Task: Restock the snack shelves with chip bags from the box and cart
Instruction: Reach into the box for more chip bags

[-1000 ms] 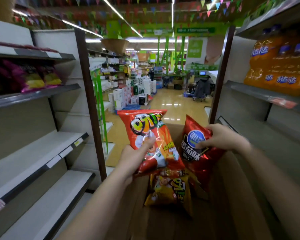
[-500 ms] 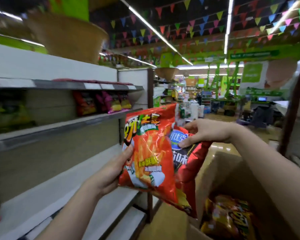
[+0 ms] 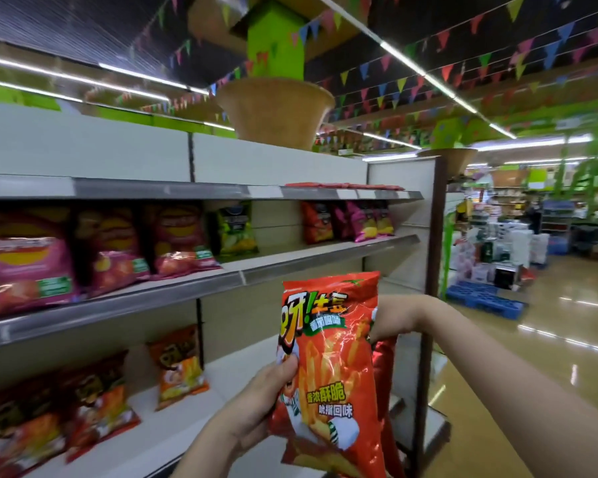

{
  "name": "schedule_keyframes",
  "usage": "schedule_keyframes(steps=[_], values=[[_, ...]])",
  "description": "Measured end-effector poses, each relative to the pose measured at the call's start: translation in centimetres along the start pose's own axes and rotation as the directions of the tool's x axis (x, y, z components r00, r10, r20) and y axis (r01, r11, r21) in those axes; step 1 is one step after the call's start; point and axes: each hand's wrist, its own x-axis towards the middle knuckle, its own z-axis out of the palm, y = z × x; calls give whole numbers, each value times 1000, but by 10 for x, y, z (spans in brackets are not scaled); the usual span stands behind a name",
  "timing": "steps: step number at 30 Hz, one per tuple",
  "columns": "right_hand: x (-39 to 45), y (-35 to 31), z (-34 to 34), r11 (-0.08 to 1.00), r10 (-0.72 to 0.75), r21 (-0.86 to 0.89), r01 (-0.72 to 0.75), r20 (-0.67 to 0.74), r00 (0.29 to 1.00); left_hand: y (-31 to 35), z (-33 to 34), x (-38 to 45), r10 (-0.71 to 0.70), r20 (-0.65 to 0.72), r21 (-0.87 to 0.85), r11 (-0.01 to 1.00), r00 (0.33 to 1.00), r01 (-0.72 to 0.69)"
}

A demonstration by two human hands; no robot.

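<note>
Two bags held up before the shelving, off any shelf. Orange-red chip bag (image 3: 328, 367) upright in front, pinched at its lower left edge by the left hand (image 3: 256, 405), thumb across the face. Darker red bag (image 3: 384, 360) mostly hidden behind it, gripped near its top by the right hand (image 3: 394, 315).

On the middle shelf (image 3: 221, 281): three pink bags (image 3: 104, 250) toward the left edge, one green bag (image 3: 233, 229) mid-shelf, about three more near the right end. On the lower shelf (image 3: 194, 412): one orange bag (image 3: 178, 367) standing, others blurred at left, uncountable.
</note>
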Motion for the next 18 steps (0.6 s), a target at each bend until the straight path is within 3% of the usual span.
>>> schedule_keyframes(steps=[4,8,11,13,18], values=[[29,-51,9,987,-69,-145,68,-6,998,-3,-27,-28,0,-176,-15,1000,984,-3],[60,-78,29,954,-162,-287,84,-260,952,-5,-40,-33,1,-343,-268,958,939,-99],[75,-82,55,985,-168,-117,125,-523,836,2,-43,-32,1,-356,-432,887,935,-166],[81,-78,70,999,-34,3,45,-621,783,10,-47,-26,70,-390,-416,876,918,-244],[110,-44,84,977,32,191,92,-559,829,38,-49,1,146,-384,-291,918,912,-270]])
